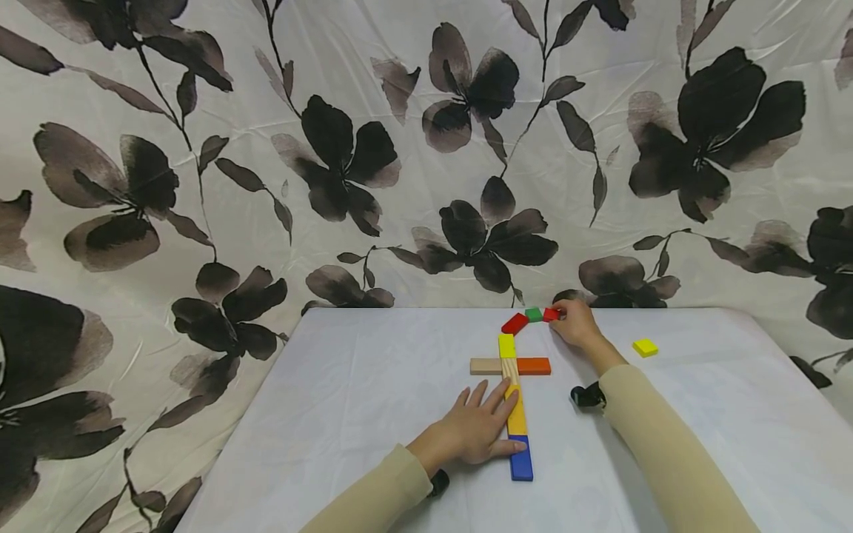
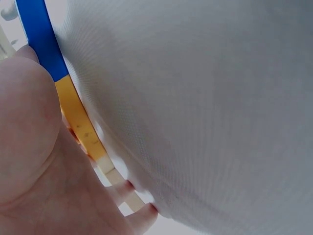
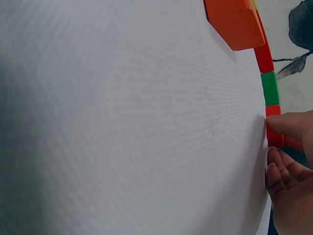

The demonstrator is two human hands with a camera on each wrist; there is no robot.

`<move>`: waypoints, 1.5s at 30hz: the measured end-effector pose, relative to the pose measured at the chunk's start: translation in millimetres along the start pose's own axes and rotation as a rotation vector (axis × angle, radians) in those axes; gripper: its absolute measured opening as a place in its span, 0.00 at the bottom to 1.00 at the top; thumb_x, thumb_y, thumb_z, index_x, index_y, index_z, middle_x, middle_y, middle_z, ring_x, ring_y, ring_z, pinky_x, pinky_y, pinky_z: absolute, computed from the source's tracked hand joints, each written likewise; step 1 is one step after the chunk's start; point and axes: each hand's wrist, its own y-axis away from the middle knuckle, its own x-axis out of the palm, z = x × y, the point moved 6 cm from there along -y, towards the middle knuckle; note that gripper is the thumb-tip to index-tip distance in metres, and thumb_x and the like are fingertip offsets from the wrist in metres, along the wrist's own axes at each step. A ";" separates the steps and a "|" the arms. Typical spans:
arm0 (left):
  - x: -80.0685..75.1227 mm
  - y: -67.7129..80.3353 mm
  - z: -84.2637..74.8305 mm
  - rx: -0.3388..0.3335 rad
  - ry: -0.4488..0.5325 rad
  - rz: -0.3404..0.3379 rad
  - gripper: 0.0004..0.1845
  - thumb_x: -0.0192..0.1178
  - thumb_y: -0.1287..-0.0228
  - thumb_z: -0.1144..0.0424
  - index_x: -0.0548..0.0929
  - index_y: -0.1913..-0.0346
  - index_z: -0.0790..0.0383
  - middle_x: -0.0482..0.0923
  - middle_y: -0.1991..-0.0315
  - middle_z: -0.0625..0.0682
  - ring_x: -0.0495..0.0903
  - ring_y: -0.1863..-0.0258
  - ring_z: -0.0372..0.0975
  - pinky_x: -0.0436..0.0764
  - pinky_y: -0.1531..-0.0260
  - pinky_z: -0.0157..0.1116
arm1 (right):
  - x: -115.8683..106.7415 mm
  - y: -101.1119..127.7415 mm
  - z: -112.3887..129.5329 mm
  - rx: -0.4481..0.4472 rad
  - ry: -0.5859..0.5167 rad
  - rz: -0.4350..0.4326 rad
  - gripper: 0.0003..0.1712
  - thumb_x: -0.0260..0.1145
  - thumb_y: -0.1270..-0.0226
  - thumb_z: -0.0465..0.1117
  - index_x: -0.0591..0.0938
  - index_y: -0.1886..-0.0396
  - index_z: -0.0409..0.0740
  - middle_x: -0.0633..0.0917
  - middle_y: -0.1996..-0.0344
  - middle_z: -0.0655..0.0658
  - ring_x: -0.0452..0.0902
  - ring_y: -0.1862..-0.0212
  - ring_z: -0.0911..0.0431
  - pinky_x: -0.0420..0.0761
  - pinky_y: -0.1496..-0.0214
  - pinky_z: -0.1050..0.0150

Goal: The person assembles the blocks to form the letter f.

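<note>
Flat wooden blocks lie end to end on the white table. My left hand [image 1: 472, 429] has its fingers spread, with fingertips at the orange-yellow block [image 1: 516, 413] and plain wood block [image 1: 509, 369] and the thumb on the blue block [image 1: 522, 468]. At the far edge my right hand [image 1: 577, 324] pinches a small red block [image 3: 275, 136] between thumb and finger. Beside that piece sits a green block [image 1: 534, 314], then a longer red block [image 1: 515, 324] set at a slant. A yellow block [image 1: 507, 346] tops the upright row.
A tan block [image 1: 486, 366] and an orange block [image 1: 534, 366] extend left and right from the row. A loose yellow block [image 1: 645, 348] lies to the right. Behind the table [image 1: 373, 414] hangs a flowered cloth [image 1: 400, 274].
</note>
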 end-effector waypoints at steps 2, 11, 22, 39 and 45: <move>-0.2 -0.2 0.1 -0.002 -0.001 0.001 0.49 0.38 0.32 0.22 0.46 0.16 0.44 0.35 0.15 0.46 0.48 0.19 0.54 0.57 0.25 0.58 | -0.2 -0.2 0.1 -0.001 -0.004 0.001 0.21 0.65 0.31 0.30 0.78 0.42 0.22 0.81 0.51 0.27 0.73 0.53 0.39 0.78 0.42 0.44; 2.5 -3.4 0.9 -0.002 0.010 0.017 0.49 0.38 0.31 0.23 0.44 0.16 0.44 0.33 0.15 0.46 0.47 0.19 0.54 0.54 0.24 0.57 | -1.3 0.5 2.1 -0.005 -0.008 -0.008 0.21 0.66 0.32 0.30 0.78 0.42 0.21 0.81 0.52 0.26 0.74 0.53 0.38 0.77 0.42 0.43; 3.4 -2.7 0.9 -0.003 0.014 0.024 0.49 0.39 0.31 0.23 0.44 0.16 0.43 0.33 0.15 0.46 0.46 0.19 0.54 0.54 0.24 0.57 | 1.2 2.4 -3.0 0.026 -0.020 0.001 0.23 0.66 0.31 0.31 0.77 0.40 0.22 0.79 0.50 0.26 0.73 0.51 0.38 0.76 0.39 0.42; 3.1 -2.4 -0.9 0.001 0.006 0.012 0.48 0.39 0.31 0.23 0.44 0.16 0.43 0.34 0.15 0.46 0.48 0.19 0.53 0.55 0.24 0.57 | -3.6 12.2 -3.0 -0.046 0.011 -0.008 0.29 0.69 0.35 0.33 0.73 0.40 0.21 0.79 0.54 0.26 0.73 0.52 0.36 0.75 0.41 0.40; 2.5 -2.1 0.8 -0.001 0.011 0.014 0.49 0.39 0.31 0.23 0.44 0.16 0.44 0.34 0.15 0.46 0.47 0.19 0.54 0.54 0.24 0.57 | -9.2 24.2 -1.4 -0.044 0.033 0.040 0.32 0.69 0.34 0.34 0.70 0.37 0.22 0.75 0.49 0.25 0.73 0.48 0.35 0.76 0.40 0.39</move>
